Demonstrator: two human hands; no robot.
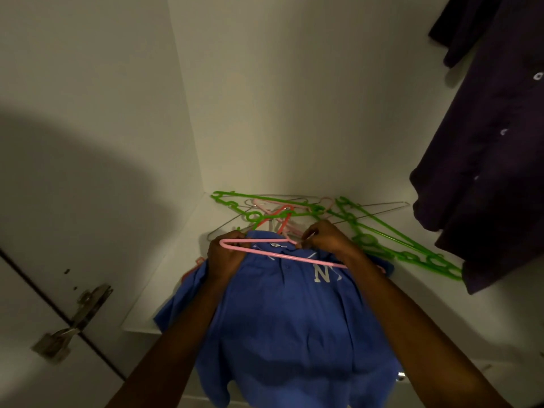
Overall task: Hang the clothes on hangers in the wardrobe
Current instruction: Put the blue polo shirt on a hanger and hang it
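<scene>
A dark purple garment [485, 142] hangs at the right, its hem over the white shelf [176, 278]. The blue shirt [294, 319] lies on that shelf and droops over its front edge. Behind it, green hangers [382, 234] and thin wire hangers [379, 207] crowd the back corner; the left wall stands bare. The left hand [225, 257] grips the pink hanger [282, 256] over the collar; the right hand [326, 235] fingers pinch near its hook

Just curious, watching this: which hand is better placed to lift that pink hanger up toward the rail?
Probably the right hand: it pinches the pink hanger at its neck by the hook. The left hand grips the hanger's end and the blue shirt.
</scene>
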